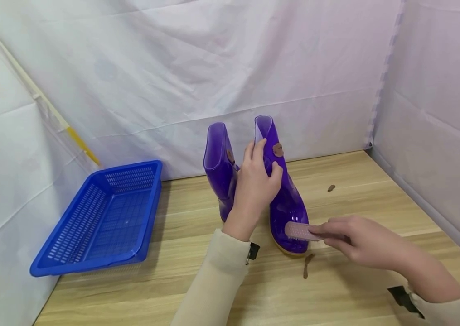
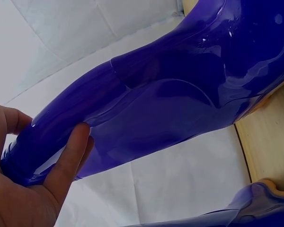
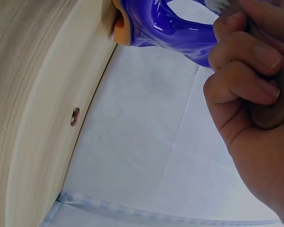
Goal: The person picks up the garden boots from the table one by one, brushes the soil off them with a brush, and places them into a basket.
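A shiny purple rain boot (image 1: 288, 199) with a brown bear-shaped patch (image 1: 278, 150) stands upright on the table, toe toward me. My left hand (image 1: 254, 179) grips its shaft below the top opening; the left wrist view shows the thumb and fingers around the shaft (image 2: 61, 118). My right hand (image 1: 360, 240) holds a pinkish-brown brush (image 1: 297, 231) by its handle, the brush head over the boot's toe. Curled fingers wrap the handle (image 3: 270, 116) in the right wrist view, with pale bristles (image 3: 217, 4) by the boot. Beside it, partly behind my left hand, stands the matching boot (image 1: 218, 181).
A blue plastic basket (image 1: 154, 199) sits at the left of the wooden table (image 1: 189, 271). Brown smudges lie near the boot's toe (image 1: 306, 266) and farther back right (image 1: 331, 188). White cloth (image 1: 164, 81) hangs behind, and a yellow-and-white pole (image 1: 76, 138) leans at the left.
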Demonstrator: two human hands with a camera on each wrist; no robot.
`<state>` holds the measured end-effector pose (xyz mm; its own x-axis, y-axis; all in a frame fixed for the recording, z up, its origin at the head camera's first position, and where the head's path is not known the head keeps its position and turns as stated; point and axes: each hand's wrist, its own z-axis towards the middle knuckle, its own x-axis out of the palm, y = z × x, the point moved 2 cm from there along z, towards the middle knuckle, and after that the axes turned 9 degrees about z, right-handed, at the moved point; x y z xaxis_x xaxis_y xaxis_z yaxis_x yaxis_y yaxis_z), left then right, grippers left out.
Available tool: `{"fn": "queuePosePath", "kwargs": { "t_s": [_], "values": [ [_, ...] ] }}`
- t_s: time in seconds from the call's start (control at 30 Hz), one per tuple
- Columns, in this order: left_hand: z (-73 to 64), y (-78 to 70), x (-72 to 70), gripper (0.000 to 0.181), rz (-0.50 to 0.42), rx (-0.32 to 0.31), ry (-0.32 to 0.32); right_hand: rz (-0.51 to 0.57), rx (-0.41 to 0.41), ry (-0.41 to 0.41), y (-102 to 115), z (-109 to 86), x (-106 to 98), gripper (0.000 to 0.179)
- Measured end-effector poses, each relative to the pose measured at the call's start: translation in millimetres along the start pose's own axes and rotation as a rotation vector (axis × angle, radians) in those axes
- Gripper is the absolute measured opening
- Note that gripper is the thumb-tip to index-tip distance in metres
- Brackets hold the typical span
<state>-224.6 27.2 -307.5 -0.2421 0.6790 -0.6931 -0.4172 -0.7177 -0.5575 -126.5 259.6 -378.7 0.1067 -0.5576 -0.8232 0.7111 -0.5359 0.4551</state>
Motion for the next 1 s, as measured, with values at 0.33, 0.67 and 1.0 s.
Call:
{"fn": "queuePosePath", "kwargs": {
  "t_s": [0.33,0.67,1.0],
  "values": [
    [-16.9,10.4,11.5,0.062,-0.094,-0.041,-0.040,-0.021,0.053,-0.080,2.6,5.5,-3.5,0.036],
    [-26.0,16.2,21.9,0.064,-0.111,-0.045,-0.014,-0.041,-0.053,-0.207,14.5,10.4,-28.6,0.054],
    [-26.7,19.9,24.0,0.065,-0.248,-0.094,0.001,-0.060,-0.137,-0.392,21.0,27.1,-43.5,0.052]
  ]
}}
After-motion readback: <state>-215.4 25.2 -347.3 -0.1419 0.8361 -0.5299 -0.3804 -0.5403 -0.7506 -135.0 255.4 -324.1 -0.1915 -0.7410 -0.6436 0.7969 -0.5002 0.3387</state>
